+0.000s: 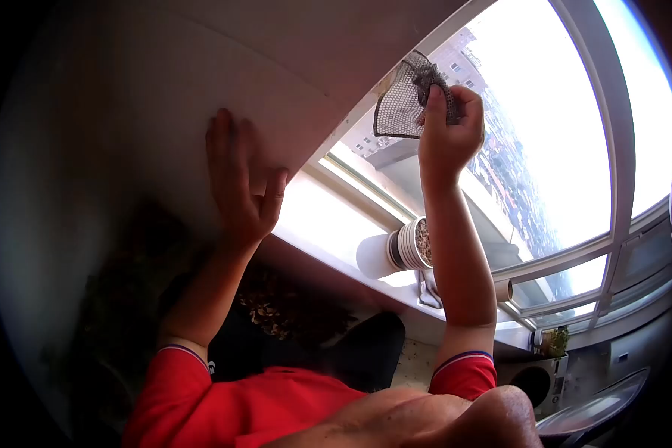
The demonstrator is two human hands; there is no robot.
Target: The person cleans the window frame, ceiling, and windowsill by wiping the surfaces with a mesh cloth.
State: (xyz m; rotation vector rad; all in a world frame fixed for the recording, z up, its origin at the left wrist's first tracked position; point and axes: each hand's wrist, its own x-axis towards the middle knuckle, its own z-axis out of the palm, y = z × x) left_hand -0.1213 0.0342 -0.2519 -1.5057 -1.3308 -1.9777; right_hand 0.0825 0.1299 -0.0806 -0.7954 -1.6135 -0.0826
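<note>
A dark mesh cloth (398,106) with a bound edge is pinched between the thumb and fingers of my right hand (453,123), raised in front of the window. Part of the mesh is bunched up at the fingertips, and its flat part spreads to the left beside the wall's edge. My left hand (243,179) lies against the pale wall panel (276,82), fingers spread and thumb apart, holding nothing.
Below my right hand, a striped pot (405,246) of pebbles stands on the white windowsill (328,224). Window frames (623,134) curve along the right. A potted plant (555,341) and a washing machine (534,382) are at the lower right.
</note>
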